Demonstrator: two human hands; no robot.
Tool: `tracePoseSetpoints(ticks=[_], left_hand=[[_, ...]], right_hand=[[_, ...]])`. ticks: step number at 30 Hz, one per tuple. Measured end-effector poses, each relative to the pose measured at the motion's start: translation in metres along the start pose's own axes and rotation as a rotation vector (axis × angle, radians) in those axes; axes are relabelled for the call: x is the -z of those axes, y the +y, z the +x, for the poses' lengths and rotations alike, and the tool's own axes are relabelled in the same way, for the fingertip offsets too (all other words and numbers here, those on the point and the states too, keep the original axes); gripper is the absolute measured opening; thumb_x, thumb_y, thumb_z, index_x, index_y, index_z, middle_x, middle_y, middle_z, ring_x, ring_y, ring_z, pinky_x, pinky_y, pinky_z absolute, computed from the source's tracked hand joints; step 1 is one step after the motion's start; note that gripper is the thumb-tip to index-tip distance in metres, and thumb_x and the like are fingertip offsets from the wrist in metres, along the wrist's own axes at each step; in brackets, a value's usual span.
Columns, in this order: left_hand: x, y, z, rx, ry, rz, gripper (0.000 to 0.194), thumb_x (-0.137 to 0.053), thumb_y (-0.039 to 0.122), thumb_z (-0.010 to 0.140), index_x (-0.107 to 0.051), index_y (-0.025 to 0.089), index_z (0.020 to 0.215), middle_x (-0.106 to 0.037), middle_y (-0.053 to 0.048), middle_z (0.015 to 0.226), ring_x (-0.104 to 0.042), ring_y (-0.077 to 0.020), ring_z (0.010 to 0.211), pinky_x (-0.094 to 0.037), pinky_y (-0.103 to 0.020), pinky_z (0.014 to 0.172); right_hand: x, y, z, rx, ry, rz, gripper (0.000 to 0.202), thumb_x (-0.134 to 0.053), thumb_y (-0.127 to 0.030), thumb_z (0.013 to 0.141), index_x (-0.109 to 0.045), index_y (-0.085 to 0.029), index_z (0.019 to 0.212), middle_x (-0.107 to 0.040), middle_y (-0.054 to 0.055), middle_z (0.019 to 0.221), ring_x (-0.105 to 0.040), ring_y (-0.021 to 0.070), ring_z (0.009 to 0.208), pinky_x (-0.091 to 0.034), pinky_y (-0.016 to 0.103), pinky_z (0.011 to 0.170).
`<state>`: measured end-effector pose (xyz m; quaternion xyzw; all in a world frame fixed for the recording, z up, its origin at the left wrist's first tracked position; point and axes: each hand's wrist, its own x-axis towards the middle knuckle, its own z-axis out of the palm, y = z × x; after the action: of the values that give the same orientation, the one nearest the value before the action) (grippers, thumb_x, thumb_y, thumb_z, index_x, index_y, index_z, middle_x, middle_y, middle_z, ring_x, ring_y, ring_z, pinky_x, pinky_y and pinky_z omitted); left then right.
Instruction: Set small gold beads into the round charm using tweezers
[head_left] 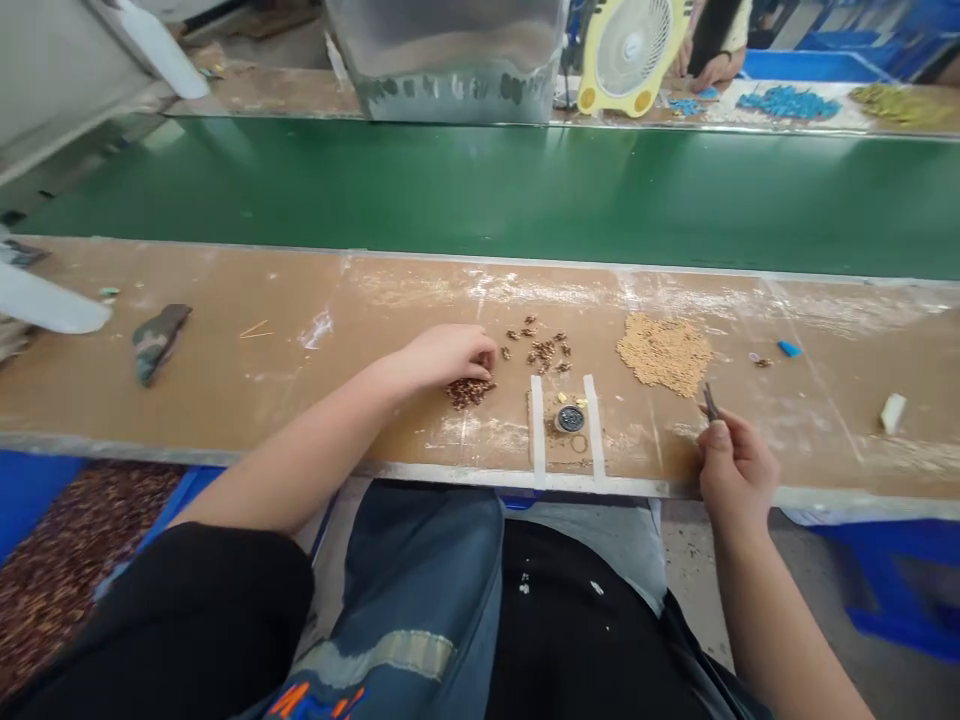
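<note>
My left hand (454,355) reaches over a small pile of dark reddish-brown pieces (469,394), its fingers bent together at the pile's edge; whatever they pinch is hidden. Dark tweezers (710,403) point up and away from my right hand (739,460), which is closed around them. The tweezer tips are just below a flat heap of tan grains (664,353). Between my hands, a small round cup with a dark top (569,419) stands between two white tape strips (538,430). Behind it lie scattered brown clusters (546,352).
A green conveyor belt (480,190) runs behind the brown worktop (397,300). Beyond it are a yellow fan (632,50) and a co-worker's hand (716,72). A blue bit (789,348) and a white block (892,412) lie to the right. A crate of brown pieces (82,550) is lower left.
</note>
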<state>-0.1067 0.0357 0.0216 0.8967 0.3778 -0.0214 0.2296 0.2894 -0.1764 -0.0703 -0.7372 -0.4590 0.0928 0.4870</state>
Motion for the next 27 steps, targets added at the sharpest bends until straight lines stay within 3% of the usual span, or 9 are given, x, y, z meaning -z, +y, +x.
tracePoseSetpoints(ticks=[2, 6, 10, 13, 17, 20, 24, 27], left_hand=[[0.003, -0.003, 0.006, -0.006, -0.061, 0.01, 0.003, -0.08, 0.028, 0.089, -0.08, 0.025, 0.088, -0.077, -0.003, 0.102, -0.066, -0.0198, 0.087, -0.037, -0.032, 0.073], [0.011, -0.006, 0.018, 0.009, -0.179, 0.048, 0.012, -0.081, 0.031, 0.089, -0.077, 0.024, 0.08, -0.074, -0.004, 0.102, -0.065, -0.02, 0.084, -0.037, -0.031, 0.072], [0.022, 0.0, 0.021, -0.03, -0.25, 0.074, 0.015, -0.075, 0.035, 0.094, -0.077, 0.023, 0.085, -0.076, -0.005, 0.109, -0.068, -0.0201, 0.088, -0.041, -0.03, 0.075], [0.03, 0.006, 0.018, -0.044, -0.236, 0.037, 0.018, -0.07, 0.038, 0.097, -0.078, 0.024, 0.089, -0.08, -0.005, 0.113, -0.072, -0.0215, 0.096, -0.046, -0.03, 0.079], [0.032, 0.01, 0.011, 0.038, -0.12, -0.062, 0.018, -0.07, 0.041, 0.096, -0.081, 0.028, 0.09, -0.085, -0.004, 0.101, -0.073, -0.0213, 0.083, -0.047, -0.03, 0.071], [0.026, 0.02, 0.008, 0.077, 0.023, -0.147, 0.016, -0.072, 0.039, 0.094, -0.081, 0.028, 0.086, -0.084, -0.003, 0.091, -0.071, -0.0198, 0.072, -0.045, -0.03, 0.065], [0.007, 0.055, 0.01, 0.062, 0.28, -0.439, 0.01, -0.081, 0.036, 0.089, -0.082, 0.026, 0.087, -0.081, -0.002, 0.084, -0.069, -0.0165, 0.069, -0.051, -0.028, 0.064], [-0.013, 0.08, 0.018, 0.013, 0.415, -0.681, 0.02, -0.08, 0.032, 0.093, -0.085, 0.027, 0.112, -0.082, -0.004, 0.095, -0.07, -0.014, 0.072, -0.056, -0.027, 0.065]], right_hand=[[-0.002, -0.004, 0.001, -0.083, -0.006, 0.055, 0.062, -0.065, -0.074, 0.095, -0.076, -0.017, 0.118, -0.061, -0.001, 0.072, -0.05, 0.014, 0.057, -0.045, 0.032, 0.06], [-0.004, -0.011, 0.004, -0.127, -0.015, 0.108, 0.061, -0.067, -0.074, 0.093, -0.075, -0.017, 0.114, -0.063, -0.001, 0.071, -0.048, 0.0116, 0.054, -0.044, 0.029, 0.055], [0.003, -0.014, 0.007, -0.072, 0.0, 0.012, 0.052, -0.069, -0.068, 0.095, -0.079, -0.019, 0.109, -0.071, 0.002, 0.074, -0.06, 0.016, 0.061, -0.053, 0.033, 0.062], [0.01, -0.013, 0.012, -0.024, 0.037, -0.076, 0.048, -0.07, -0.066, 0.094, -0.083, -0.021, 0.104, -0.078, 0.006, 0.079, -0.069, 0.0209, 0.068, -0.058, 0.036, 0.067], [0.02, -0.009, 0.02, 0.01, 0.065, -0.138, 0.043, -0.069, -0.061, 0.095, -0.086, -0.021, 0.098, -0.082, 0.007, 0.08, -0.074, 0.0232, 0.068, -0.059, 0.036, 0.064], [0.027, -0.006, 0.023, 0.055, 0.01, -0.195, 0.035, -0.071, -0.053, 0.096, -0.087, -0.022, 0.098, -0.086, 0.009, 0.085, -0.078, 0.025, 0.071, -0.061, 0.038, 0.067], [0.032, -0.002, 0.023, 0.084, -0.047, -0.24, 0.031, -0.072, -0.049, 0.096, -0.087, -0.023, 0.103, -0.087, 0.009, 0.089, -0.08, 0.0252, 0.074, -0.064, 0.038, 0.07], [0.032, 0.002, 0.021, 0.081, -0.045, -0.25, 0.031, -0.07, -0.05, 0.099, -0.084, -0.023, 0.108, -0.085, 0.008, 0.087, -0.078, 0.023, 0.073, -0.063, 0.037, 0.071]])
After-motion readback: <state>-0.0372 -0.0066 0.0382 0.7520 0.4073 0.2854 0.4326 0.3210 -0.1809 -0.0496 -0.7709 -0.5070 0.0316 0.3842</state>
